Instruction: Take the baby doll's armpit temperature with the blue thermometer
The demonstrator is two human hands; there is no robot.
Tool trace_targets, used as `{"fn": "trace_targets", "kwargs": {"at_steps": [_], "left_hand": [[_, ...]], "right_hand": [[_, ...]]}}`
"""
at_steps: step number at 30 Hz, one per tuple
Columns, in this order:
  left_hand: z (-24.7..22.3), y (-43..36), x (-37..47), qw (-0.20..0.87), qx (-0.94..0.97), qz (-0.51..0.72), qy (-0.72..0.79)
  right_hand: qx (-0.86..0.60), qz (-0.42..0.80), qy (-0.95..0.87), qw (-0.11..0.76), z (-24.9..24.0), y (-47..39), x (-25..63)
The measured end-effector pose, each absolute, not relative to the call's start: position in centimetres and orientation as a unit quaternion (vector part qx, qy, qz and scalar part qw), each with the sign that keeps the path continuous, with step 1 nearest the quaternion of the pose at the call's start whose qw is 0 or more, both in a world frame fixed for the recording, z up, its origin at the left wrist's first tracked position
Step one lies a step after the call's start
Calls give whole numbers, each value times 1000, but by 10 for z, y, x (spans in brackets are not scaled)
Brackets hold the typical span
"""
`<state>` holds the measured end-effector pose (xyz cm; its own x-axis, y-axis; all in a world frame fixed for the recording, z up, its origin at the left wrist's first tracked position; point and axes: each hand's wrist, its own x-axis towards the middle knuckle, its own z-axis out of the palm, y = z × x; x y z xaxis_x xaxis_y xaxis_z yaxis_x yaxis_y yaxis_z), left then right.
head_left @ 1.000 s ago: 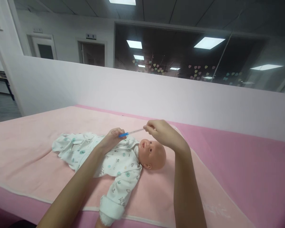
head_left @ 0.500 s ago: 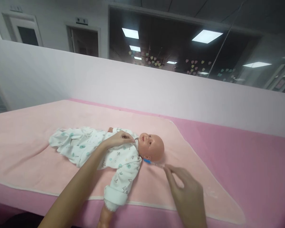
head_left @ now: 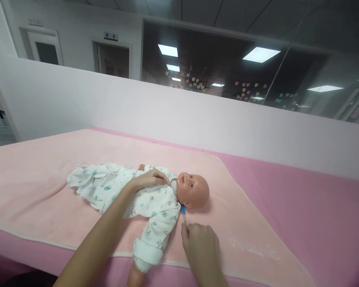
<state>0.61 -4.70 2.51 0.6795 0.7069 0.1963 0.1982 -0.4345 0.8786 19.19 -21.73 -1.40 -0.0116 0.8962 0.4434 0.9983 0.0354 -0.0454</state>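
Note:
A baby doll (head_left: 194,191) lies on its back on a light pink blanket, head to the right, dressed in a white printed outfit (head_left: 155,203). My left hand (head_left: 152,179) rests on the outfit's chest by the collar, its fingers bent together at the cloth; whether they pinch the fabric is hard to see. Beside the doll's neck, on the near side, my right hand (head_left: 200,247) is closed on a thin clear stick with a blue end (head_left: 183,210). The blue end touches or nearly touches the neck under the ear.
The light pink blanket (head_left: 242,223) lies over a darker pink surface (head_left: 302,199). Behind it stands a low white partition (head_left: 197,115). The doll's near arm (head_left: 149,243) stretches toward the front edge. Doors and a dark window are farther back.
My right hand has moved left and nearer to me, and the stick has turned from pointing sideways to pointing away from me. My left hand stays at the collar. The view has shifted slightly.

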Motion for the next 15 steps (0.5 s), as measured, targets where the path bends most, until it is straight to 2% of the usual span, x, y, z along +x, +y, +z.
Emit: {"fn": "trace_targets", "kwargs": {"at_steps": [5, 10, 12, 15], "left_hand": [[26, -47, 6, 501, 756, 309, 286], [21, -44, 5, 546, 685, 372, 305], [19, -42, 5, 560, 666, 385, 308], [18, -40, 5, 580, 647, 389, 306]], "right_hand": [[-619, -107, -744, 229, 23, -161, 159], [-612, -108, -744, 245, 6, -121, 130], [-604, -73, -735, 299, -4, -118, 129], [-535, -12, -724, 434, -14, -118, 134]]}}
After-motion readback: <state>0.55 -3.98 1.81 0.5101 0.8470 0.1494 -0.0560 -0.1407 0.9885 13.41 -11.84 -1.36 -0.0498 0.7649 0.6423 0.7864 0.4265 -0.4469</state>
